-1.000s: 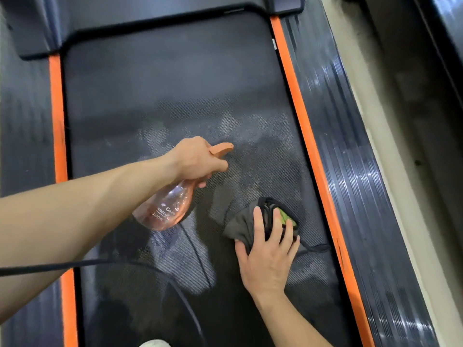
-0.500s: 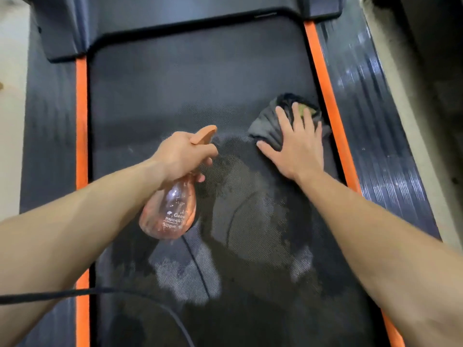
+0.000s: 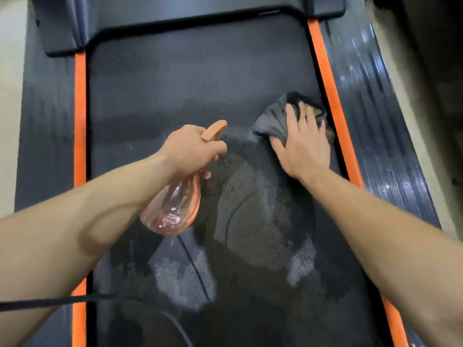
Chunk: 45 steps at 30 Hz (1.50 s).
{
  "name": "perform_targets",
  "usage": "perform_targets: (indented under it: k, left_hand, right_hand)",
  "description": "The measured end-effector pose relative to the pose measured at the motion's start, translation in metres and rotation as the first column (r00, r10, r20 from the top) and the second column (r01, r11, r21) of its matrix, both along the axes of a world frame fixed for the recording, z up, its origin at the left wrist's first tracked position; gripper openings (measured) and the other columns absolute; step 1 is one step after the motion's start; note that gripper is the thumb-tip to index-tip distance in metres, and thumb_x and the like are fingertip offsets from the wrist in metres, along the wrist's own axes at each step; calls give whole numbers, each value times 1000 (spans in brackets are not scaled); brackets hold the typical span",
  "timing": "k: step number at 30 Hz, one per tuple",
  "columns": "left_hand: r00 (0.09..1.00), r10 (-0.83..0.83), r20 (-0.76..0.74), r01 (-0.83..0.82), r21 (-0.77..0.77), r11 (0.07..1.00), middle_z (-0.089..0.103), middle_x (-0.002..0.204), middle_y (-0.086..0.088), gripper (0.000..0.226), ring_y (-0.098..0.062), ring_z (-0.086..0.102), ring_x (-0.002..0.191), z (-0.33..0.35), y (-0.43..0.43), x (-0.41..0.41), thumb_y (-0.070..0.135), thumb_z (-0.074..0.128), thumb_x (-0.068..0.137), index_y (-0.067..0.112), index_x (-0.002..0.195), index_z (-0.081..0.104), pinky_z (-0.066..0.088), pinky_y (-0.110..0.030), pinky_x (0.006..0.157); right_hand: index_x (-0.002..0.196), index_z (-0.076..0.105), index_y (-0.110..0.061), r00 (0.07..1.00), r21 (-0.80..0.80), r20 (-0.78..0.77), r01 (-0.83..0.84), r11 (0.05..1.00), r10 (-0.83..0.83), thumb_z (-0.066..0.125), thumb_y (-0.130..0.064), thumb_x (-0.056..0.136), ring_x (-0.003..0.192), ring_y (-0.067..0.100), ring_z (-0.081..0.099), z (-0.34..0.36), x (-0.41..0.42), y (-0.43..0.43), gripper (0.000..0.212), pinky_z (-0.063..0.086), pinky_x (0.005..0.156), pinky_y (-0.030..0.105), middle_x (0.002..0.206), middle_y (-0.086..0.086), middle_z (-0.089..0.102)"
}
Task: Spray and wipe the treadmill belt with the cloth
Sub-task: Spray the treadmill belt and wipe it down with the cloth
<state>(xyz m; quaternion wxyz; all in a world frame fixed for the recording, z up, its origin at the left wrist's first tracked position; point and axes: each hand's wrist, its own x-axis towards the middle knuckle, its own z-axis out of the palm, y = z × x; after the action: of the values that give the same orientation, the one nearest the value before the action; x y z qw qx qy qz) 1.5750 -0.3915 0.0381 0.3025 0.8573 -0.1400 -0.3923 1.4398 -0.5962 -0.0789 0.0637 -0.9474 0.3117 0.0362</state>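
Two hands are in view over one treadmill belt, which fills the middle of the frame. The left hand, at centre, grips the neck of a single spray bottle. The bottle is clear orange, its body hangs toward the lower left and its nozzle points toward the upper right. The right hand, right of centre, lies flat with its fingers straight and spread, pressing on one crumpled grey cloth. The cloth sits on the belt just beside the right orange strip. A second orange strip runs down the left edge. Several pale wet patches mark the belt in the lower half. One black cable crosses the lower left. A dark motor cover spans the top.
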Motion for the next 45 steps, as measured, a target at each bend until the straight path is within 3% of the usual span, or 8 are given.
perform_targets:
  k: [6,14,22,28,31,35,41,45]
  left_hand:
    - [998,-57,-17,57,30,998,72,78,2,25,-19,64,41,3,0,-8,24,69,89,0,95,69,45,-17,45]
    - [999,1,-38,-1,6,1000,80,95,-8,23,-23,63,43,4,2,-4,22,68,89,3,101,70,46,-22,49]
    - [998,21,-58,-23,-32,999,76,86,-1,35,-21,62,41,15,14,5,24,68,90,8,121,71,58,-32,69]
    - [995,37,-94,-39,-21,999,79,96,-10,29,-21,61,42,12,35,2,22,69,91,2,110,71,51,-20,52]
    - [993,52,-102,-52,-1,999,79,98,-11,25,-22,60,42,13,47,5,22,69,91,1,105,70,42,-19,44]
    - [996,25,-91,-24,9,1000,77,89,-6,17,-20,60,41,18,55,8,23,70,91,7,91,69,48,-25,58]
    - [989,51,-140,-54,-18,998,77,90,-12,29,-24,60,44,12,70,2,23,71,90,-1,106,69,46,-23,53]
    - [991,6,-136,-7,-5,1000,78,89,-9,25,-27,62,46,9,79,0,22,71,88,-1,98,69,44,-24,51]
  right_hand:
    - [161,24,-16,963,76,-102,-242,967,249,41,-57,89,154,33,21,8,-145,98,83,25,121,57,168,12,21]
    - [163,10,-23,978,137,-74,-185,973,196,39,-54,99,158,26,4,19,64,29,77,8,125,54,171,8,6]
    - [162,21,-23,894,162,-142,-403,901,425,34,-60,86,155,25,20,26,-84,103,85,22,123,53,169,4,19]
    - [162,11,-22,961,116,-170,-203,972,220,39,-54,94,157,26,11,27,53,28,80,15,124,55,170,7,12]
    - [161,20,-18,975,116,-124,-172,978,186,42,-54,90,155,28,17,24,8,70,83,20,123,56,168,10,20]
    - [162,21,-22,913,191,-180,-332,924,366,34,-62,83,156,24,17,33,-72,99,89,21,124,52,168,4,23]
    - [162,9,-24,961,141,-182,-183,973,207,43,-56,94,157,24,11,32,49,29,83,15,125,52,171,5,10]
    - [161,20,-17,977,105,-116,-165,981,177,42,-55,87,154,30,18,23,13,82,87,20,122,58,168,11,21]
